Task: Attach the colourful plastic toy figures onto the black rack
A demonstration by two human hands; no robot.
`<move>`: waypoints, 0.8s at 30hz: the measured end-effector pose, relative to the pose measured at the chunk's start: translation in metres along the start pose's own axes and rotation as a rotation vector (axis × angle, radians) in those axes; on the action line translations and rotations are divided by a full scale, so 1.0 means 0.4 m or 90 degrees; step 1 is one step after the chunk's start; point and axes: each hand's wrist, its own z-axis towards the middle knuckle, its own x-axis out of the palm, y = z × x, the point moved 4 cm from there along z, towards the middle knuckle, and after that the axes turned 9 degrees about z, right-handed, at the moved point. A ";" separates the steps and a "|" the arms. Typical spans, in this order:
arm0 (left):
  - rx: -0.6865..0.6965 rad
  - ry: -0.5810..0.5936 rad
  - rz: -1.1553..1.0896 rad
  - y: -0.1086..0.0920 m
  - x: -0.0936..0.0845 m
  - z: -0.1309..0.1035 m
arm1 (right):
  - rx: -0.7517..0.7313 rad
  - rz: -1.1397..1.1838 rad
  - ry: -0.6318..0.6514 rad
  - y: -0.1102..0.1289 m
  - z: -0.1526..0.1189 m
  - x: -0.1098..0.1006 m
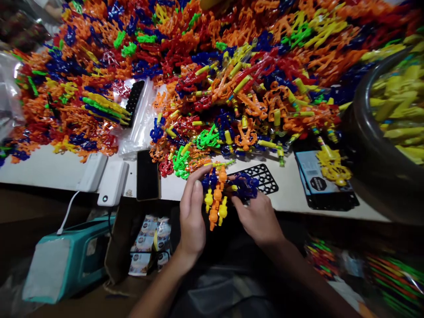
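Note:
At the table's front edge my left hand (193, 216) is closed round a bunch of small plastic figures (217, 194) in orange, yellow and blue. Just right of it, my right hand (258, 214) has its fingers closed on a dark blue figure (245, 184) that touches the bunch. Its fingertips are partly hidden. Behind both hands lies a black perforated plate (266, 179). Bright green figures (181, 161) rest just beyond my left hand, at the edge of a large heap.
A heap of coloured figures (172, 57) covers the table's back. A phone (148, 174) and white power banks (112, 183) lie left. At right are a yellow figure (334, 168) on blue-and-black packs (313, 185) and a dark tub (364, 115). Below left sits a teal case (66, 260).

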 end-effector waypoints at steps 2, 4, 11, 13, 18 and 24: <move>-0.014 0.009 -0.014 0.008 -0.002 0.001 | -0.116 -0.071 -0.010 0.010 -0.005 0.005; -0.015 0.007 -0.020 0.012 -0.002 0.000 | -0.249 -0.128 -0.027 0.030 -0.009 0.006; -0.035 -0.007 -0.015 0.022 0.010 -0.014 | -0.451 -0.205 -0.033 0.061 0.001 0.017; -0.044 -0.011 -0.023 0.027 0.015 -0.018 | -0.459 -0.231 -0.036 0.053 0.004 0.026; -0.039 -0.017 -0.030 0.037 0.020 -0.021 | -0.473 -0.280 -0.036 0.038 -0.007 0.032; 0.053 -0.016 0.051 0.003 -0.013 -0.035 | -0.344 -0.205 0.072 0.054 0.036 -0.019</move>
